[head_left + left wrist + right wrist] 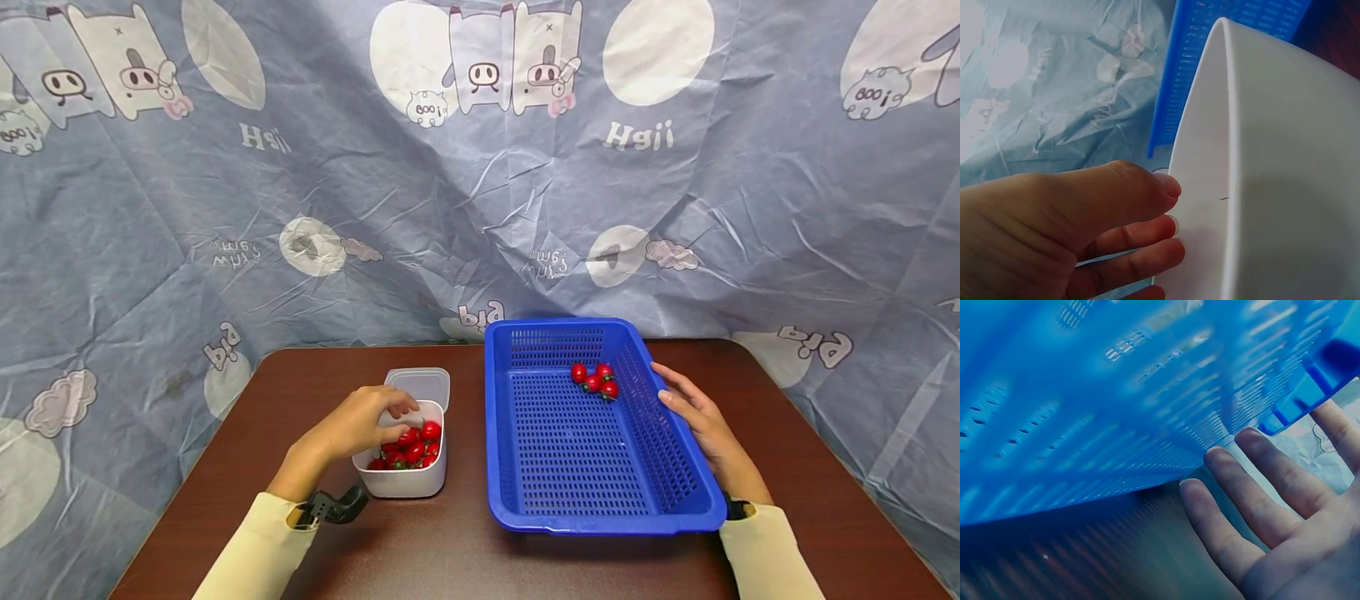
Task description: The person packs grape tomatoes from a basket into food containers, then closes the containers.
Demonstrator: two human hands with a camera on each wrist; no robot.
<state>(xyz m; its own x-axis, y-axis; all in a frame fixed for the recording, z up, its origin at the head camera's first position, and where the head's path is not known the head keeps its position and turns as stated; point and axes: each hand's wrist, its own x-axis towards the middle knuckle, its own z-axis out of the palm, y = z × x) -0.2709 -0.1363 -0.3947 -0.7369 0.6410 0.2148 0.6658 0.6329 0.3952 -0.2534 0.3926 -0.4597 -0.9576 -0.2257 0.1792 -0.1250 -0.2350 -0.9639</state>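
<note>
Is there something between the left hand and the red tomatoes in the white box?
Nothing visible. The left hand curls over the open white plastic box, its fingers directly above the small red cherry tomatoes. The box's lid lies behind, out of the way.

The left hand (1054, 237) lies with its thumb and curled fingers (1147, 256) against the outer wall of a white plastic container (1272, 187), behind which stand a blue perforated basket (1185, 81) and a crumpled printed cloth (1054, 81).
</note>
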